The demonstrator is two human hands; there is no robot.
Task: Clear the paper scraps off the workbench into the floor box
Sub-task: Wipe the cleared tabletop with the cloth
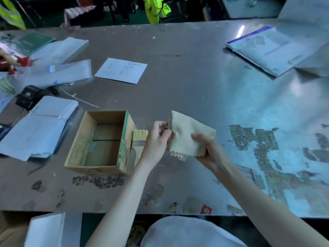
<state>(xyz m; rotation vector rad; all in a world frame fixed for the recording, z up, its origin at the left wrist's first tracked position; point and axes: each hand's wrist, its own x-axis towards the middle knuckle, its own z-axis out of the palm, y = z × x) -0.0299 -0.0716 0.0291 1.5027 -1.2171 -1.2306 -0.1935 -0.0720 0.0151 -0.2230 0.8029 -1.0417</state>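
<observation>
1. Head view, hands: our left hand (158, 138) pinches the left edge of a beige cloth (190, 136), fingers curled. Our right hand (209, 150) grips the cloth's lower right part, thumb on top.
2. Cloth: folded, zigzag-cut along its lower edge, held between the two hands above the tabletop (187, 90).
3. Cardboard box (99, 145): open-topped, green print on its sides, standing on the tabletop just left of our left hand.
4. Brush (139, 138): pale bristles, lying against the box's right wall and partly hidden by our left wrist.
5. Paper stack (39, 127): white sheets, left of the box, on the tabletop.
6. Paper sheet (121, 70): single, with faint writing – lying flat, well beyond the box.
7. Clear plastic sleeves (62, 72): heaped at far left, beside a green book (33, 41).
8. Printed pouch (263, 49): far right corner.
9. Red scrap (206, 209): at the tabletop's near edge.
10. Below the near edge, lower left: a white sheet (46, 229) over brown cardboard – we cannot tell whether this is a box.
</observation>
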